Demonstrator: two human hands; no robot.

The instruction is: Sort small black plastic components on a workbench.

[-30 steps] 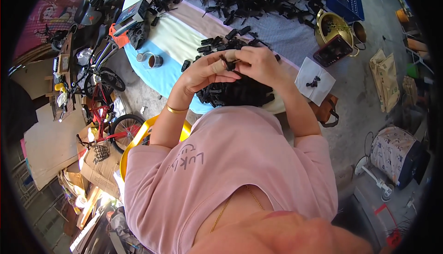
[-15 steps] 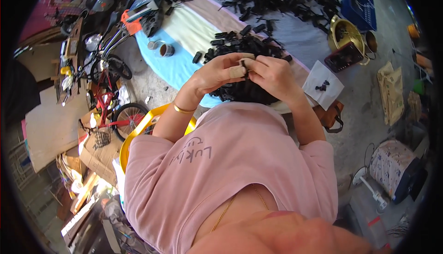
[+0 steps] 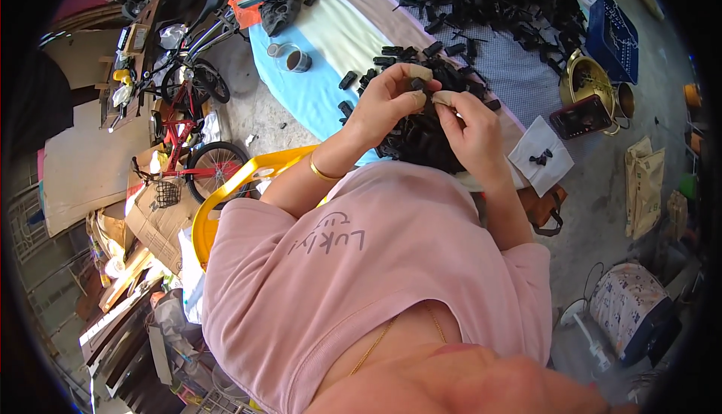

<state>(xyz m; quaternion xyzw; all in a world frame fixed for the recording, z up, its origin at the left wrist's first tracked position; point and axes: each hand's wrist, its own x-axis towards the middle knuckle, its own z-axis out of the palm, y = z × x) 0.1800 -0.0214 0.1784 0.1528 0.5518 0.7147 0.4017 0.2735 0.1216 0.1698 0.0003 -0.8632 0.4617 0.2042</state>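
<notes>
small black part [image 3: 418, 84], partly hidden, pinched above black pile [image 3: 418, 147]

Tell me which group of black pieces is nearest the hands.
The middle-sized heap right beneath the left hand and right hand; the largest heap lies farther off, the smallest group is on white paper.

Grey concrete floor [image 3: 594, 196] spreads to my right, and the surface [image 3: 338, 34] ahead is striped blue, cream and pink. On my left are a yellow chair [image 3: 204, 226], a red bicycle [image 3: 177, 134] and a tan panel [image 3: 83, 166]; bright light strikes planks [image 3: 126, 279].
</notes>
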